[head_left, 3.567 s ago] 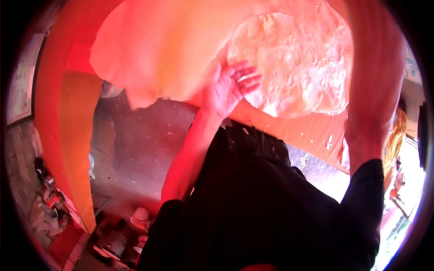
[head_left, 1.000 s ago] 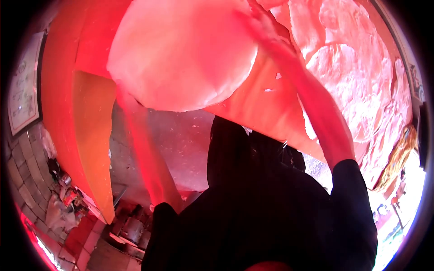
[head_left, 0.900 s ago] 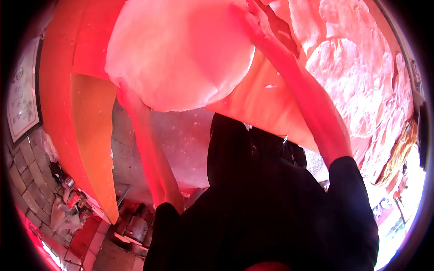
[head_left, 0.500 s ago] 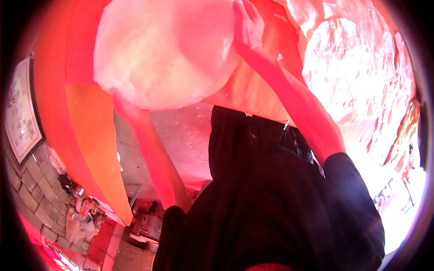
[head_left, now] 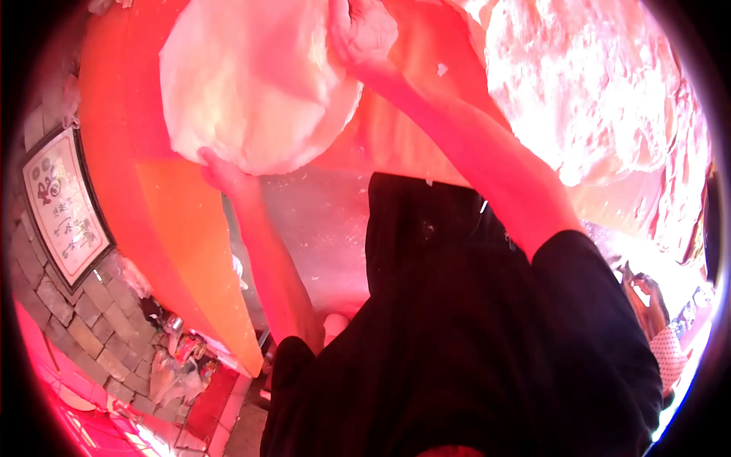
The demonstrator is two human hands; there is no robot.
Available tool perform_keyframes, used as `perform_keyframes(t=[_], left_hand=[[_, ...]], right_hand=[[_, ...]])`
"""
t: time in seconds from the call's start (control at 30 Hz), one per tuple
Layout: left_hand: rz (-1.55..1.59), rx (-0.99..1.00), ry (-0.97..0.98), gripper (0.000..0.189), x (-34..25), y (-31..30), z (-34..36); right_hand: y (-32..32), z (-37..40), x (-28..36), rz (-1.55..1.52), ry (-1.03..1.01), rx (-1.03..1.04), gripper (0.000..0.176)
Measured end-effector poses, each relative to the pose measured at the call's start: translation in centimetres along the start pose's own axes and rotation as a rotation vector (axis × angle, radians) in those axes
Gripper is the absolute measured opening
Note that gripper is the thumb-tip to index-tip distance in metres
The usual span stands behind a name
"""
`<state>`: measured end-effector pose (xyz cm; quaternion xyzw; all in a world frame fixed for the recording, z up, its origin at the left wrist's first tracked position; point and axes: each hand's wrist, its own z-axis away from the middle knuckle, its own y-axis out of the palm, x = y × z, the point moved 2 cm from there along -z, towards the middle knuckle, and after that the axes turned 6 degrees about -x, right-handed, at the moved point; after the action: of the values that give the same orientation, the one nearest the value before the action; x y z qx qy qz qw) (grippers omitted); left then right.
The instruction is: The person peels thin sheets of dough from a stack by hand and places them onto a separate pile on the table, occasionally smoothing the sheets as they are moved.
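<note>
I see the dough (head_left: pixel 251 84) stretched thin between both hands, over the table (head_left: pixel 411 129). The right hand (head_left: pixel 365 30) curls closed on its top edge. The left hand (head_left: pixel 217 164) props the bottom edge, fingers hidden behind the sheet, so I cannot tell their grip. The sheet may tear below the right fingertips under its own weight, or fold if the left slips.

Round dough sheet (head_left: pixel 251 84), left hand (head_left: pixel 221 169) beneath; right hand (head_left: pixel 364 30) gripping top edge
</note>
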<state>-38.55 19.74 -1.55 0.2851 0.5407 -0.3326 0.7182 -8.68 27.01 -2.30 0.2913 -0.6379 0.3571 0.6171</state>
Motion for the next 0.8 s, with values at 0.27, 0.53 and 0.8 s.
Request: perform_keyframes(t=[0.27,0.53,0.8], left_hand=[[-0.162,0.144,-0.089,0.055,-2.0,-4.8,-3.6],[-0.276,0.334,-0.206,0.051,-7.7,-2.8,-16.3],[-0.458,0.577,-0.113,0.049,-6.2,-0.9,-18.4]], right_hand=[[-8.7,2.6,4.8,0.066,0.179,0.257,0.052],[-4.2,16.0,2.7,-0.505,0.88,0.299,0.047],[-0.7,16.7,4.6,-0.287,0.856,-0.038,0.048]])
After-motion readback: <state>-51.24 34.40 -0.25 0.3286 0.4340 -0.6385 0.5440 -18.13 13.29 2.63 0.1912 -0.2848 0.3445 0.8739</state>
